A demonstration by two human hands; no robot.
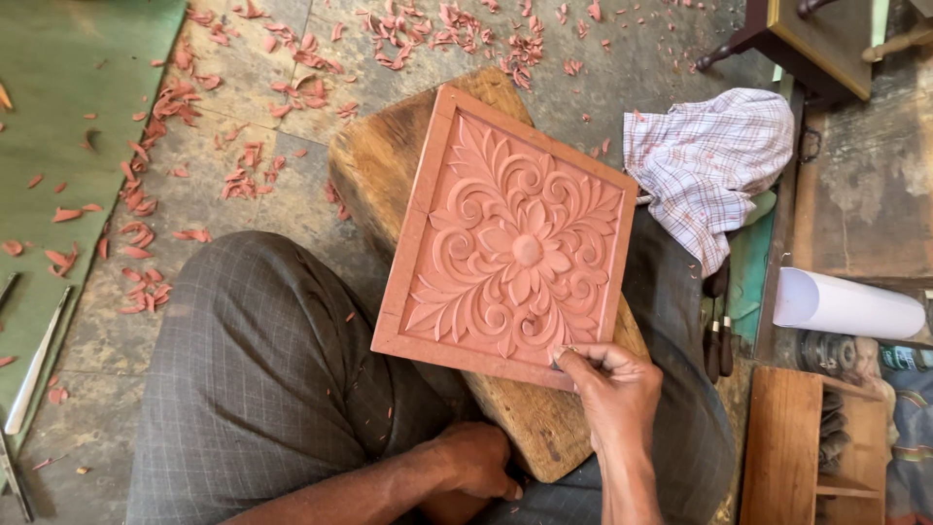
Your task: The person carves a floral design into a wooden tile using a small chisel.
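Fingers (583, 362) of the right hand (612, 389) pinched the near edge of the carved clay tile (510, 238) resting tilted on a wooden block (374, 160) over the lap, left hand (481, 459) curled below; a slip might have chipped its relief.

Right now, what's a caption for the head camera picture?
Right hand touches a carved floral clay tile resting on a wooden block.

We see a matt terracotta-coloured carved panel (512, 243), smooth-cut in floral relief, lying on a rough, worn wooden block (379, 160). Curled shavings (146, 209) of the same material litter the dull concrete floor (282, 87). Beside it we note a soft checked cloth (709, 160) and a smooth white paper roll (846, 304).
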